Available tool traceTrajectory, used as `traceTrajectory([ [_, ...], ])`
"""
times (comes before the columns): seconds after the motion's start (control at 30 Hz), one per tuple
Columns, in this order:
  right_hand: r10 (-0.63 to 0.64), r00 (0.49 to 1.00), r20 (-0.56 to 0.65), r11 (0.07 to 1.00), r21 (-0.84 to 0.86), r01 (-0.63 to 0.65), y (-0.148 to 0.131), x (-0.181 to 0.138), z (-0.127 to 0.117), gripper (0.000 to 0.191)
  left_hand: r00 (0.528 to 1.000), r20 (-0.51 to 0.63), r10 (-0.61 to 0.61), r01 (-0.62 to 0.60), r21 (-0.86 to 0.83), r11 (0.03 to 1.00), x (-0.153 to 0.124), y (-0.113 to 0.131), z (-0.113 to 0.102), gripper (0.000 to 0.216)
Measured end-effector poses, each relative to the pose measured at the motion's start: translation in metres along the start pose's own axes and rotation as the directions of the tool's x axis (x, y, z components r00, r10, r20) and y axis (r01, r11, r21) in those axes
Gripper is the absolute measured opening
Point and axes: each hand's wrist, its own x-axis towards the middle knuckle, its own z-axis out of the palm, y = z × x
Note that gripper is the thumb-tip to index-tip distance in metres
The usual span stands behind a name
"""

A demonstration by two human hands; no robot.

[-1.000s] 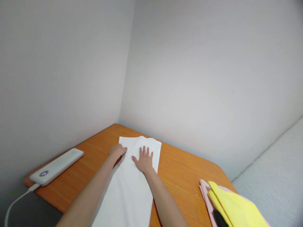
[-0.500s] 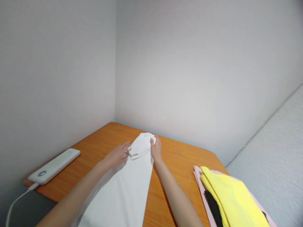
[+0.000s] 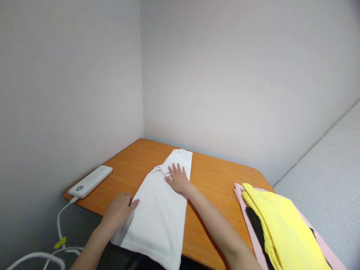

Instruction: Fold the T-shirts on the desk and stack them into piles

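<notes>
A white garment (image 3: 160,210), folded into a long strip, lies across the orange wooden table (image 3: 213,176), and its near end hangs over the front edge. My right hand (image 3: 178,178) rests flat on its far part, fingers spread, beside a folded-in piece. My left hand (image 3: 119,210) lies at the strip's left edge near the table's front, fingers together and touching the cloth; nothing is gripped.
A white power bank (image 3: 90,180) with a cable (image 3: 60,221) sits at the table's left edge. Yellow cloth (image 3: 281,221) lies on black and pink folded cloth (image 3: 244,213) at the right. Two walls meet behind the table, and a pale textured surface (image 3: 332,168) lies at far right.
My left hand has slid back from the far end to the strip's near left edge. My right hand has gone from the top edge to lying flat on the cloth. The view has shifted.
</notes>
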Motion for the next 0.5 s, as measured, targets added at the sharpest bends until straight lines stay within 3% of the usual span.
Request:
traceTrajectory([
  [0.1,-0.122,0.990,0.069,0.992,0.050,0.118,-0.008,-0.049,-0.012,0.074,0.997,0.070,-0.034,0.040,-0.081,0.996,-0.023,-0.006,-0.002,0.028],
  [0.23,-0.319,0.922,0.218,0.940,0.195,0.279,-0.016,-0.139,-0.014,0.098,0.988,0.146,-0.056,0.076,-0.129,0.989,-0.055,-0.014,-0.004,0.029],
  [0.33,-0.314,0.915,0.251,0.944,0.182,0.274,-0.021,-0.193,-0.001,0.123,0.987,0.159,-0.003,0.027,-0.149,0.988,-0.076,-0.014,0.001,0.031],
  [0.43,-0.230,0.960,0.161,0.973,0.075,0.220,-0.026,-0.225,0.013,0.113,0.985,0.164,0.044,0.016,-0.346,0.938,-0.097,-0.014,0.010,0.036],
  [0.5,-0.232,0.967,0.100,0.971,0.077,0.225,-0.028,-0.240,0.015,0.095,0.970,0.240,0.042,0.106,-0.569,0.816,-0.111,-0.018,0.015,0.041],
])
